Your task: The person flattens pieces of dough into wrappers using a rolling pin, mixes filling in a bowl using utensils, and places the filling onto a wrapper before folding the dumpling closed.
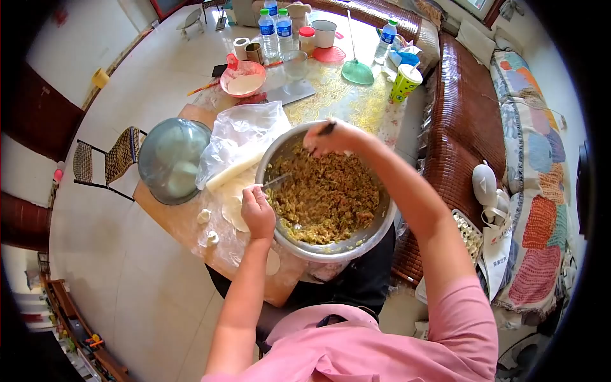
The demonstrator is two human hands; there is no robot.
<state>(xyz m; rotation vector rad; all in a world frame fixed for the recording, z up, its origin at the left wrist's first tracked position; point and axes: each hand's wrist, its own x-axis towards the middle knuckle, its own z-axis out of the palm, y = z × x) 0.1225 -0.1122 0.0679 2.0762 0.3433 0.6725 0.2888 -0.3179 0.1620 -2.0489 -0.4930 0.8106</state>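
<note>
Glass lid (170, 159): left of centre, on the bench (184, 223).
Plastic bag (240, 137): between lid and bowl.
Left hand (257, 211): fist closed on a utensil (275, 181) at the bowl's left rim.
Bowl (344, 248): frame centre, full of minced filling (324, 194).
Right hand (334, 138): closed on a dark handle (326, 128) at the far rim.

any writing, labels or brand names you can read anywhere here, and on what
None can be read.
Water bottles: blue labels, print too small.
Green cup: marks blurred.
White bag by the sofa: dark print, too blurred.
Metal bowl and both hands, left hand and right hand: no text.
</note>
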